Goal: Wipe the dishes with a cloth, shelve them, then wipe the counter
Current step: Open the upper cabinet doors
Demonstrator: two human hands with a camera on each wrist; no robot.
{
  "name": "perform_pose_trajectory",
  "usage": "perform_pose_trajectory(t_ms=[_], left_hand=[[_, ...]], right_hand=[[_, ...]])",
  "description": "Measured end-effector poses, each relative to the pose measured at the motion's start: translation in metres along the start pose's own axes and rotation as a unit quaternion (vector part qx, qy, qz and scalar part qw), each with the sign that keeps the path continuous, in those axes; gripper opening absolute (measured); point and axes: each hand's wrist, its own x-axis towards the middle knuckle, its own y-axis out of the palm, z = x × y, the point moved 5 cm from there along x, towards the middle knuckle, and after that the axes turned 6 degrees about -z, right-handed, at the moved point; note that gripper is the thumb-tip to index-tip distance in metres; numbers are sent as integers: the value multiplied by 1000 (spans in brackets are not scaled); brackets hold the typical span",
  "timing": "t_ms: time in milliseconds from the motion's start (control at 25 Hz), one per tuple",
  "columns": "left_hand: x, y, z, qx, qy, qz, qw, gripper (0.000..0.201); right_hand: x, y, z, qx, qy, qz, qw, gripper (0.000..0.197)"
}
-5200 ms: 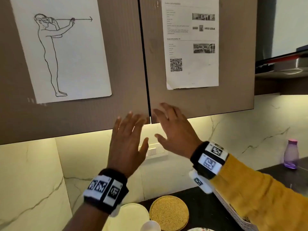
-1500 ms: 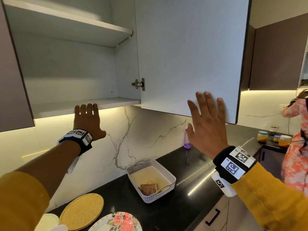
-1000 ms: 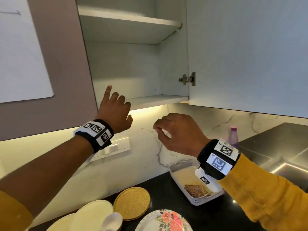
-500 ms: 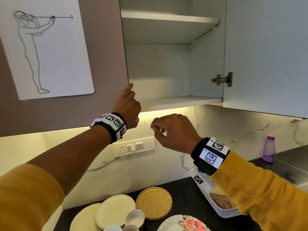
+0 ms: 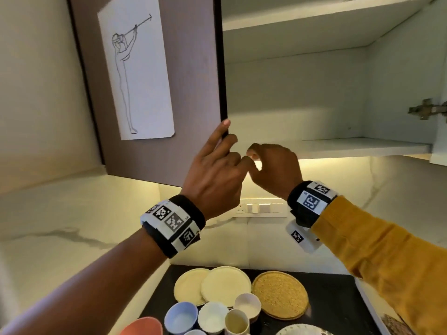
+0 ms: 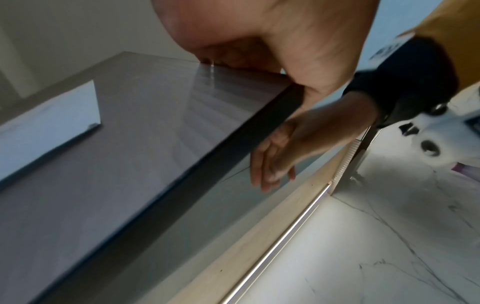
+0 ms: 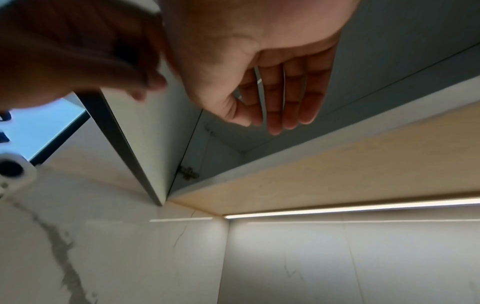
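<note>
The left cabinet door (image 5: 193, 93) with a taped drawing stands partly swung out. My left hand (image 5: 223, 146) holds its lower free corner, index finger up along the edge; the left wrist view shows the left hand (image 6: 246, 30) curled over the door (image 6: 130, 144). My right hand (image 5: 271, 168) hovers just right of it, below the bare lower shelf (image 5: 338, 147), fingers relaxed and holding nothing (image 7: 272, 92). On the black counter below lie two cream plates (image 5: 225, 284), a woven mat (image 5: 280, 294), a blue bowl (image 5: 180, 319), white bowls (image 5: 212, 316) and a cup (image 5: 237, 322).
The right cabinet door (image 5: 439, 117) is open at the far right, hinge showing. A white basket (image 5: 370, 308) holding a brown cloth (image 5: 396, 326) sits at bottom right beside a floral plate (image 5: 302, 331). A switch panel (image 5: 261, 209) is on the marble wall.
The left door has swung outward with my left hand on its edge. My right hand stays close beside the left. The view has turned left and down, bringing more dishes into sight.
</note>
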Motion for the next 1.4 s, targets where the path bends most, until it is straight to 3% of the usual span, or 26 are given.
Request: perform_pose_trajectory(t_ms=[80, 240, 360, 480, 720, 880, 1000, 1160, 1400], left_hand=[[-12, -13, -1, -7, -24, -35, 999, 36], [-45, -45, 13, 2, -129, -39, 991, 54], [-65, -64, 24, -58, -249, -45, 966, 84], [-89, -75, 28, -99, -301, -23, 948, 92], [-138, -115, 44, -81, -347, -48, 933, 78], [-175, -145, 61, -20, -400, -130, 907, 68], [-202, -159, 82, 25, -448, -155, 880, 71], [-237, -170, 114, 67, -484, -140, 861, 77], [-281, -183, 157, 89, -582, -106, 801, 110]], right_hand=[[3, 36, 12, -20, -40, 54, 998, 25], [18, 109, 58, -70, -135, 155, 976, 58], [33, 140, 85, -72, -142, 209, 965, 80], [47, 162, 113, -85, -135, 239, 958, 87], [40, 189, 129, -118, -135, 205, 962, 102], [30, 199, 134, -115, -123, 138, 976, 98], [30, 203, 135, -124, -102, 125, 979, 96], [28, 201, 135, -151, -108, 115, 976, 100], [25, 199, 139, -151, -104, 122, 976, 100]])
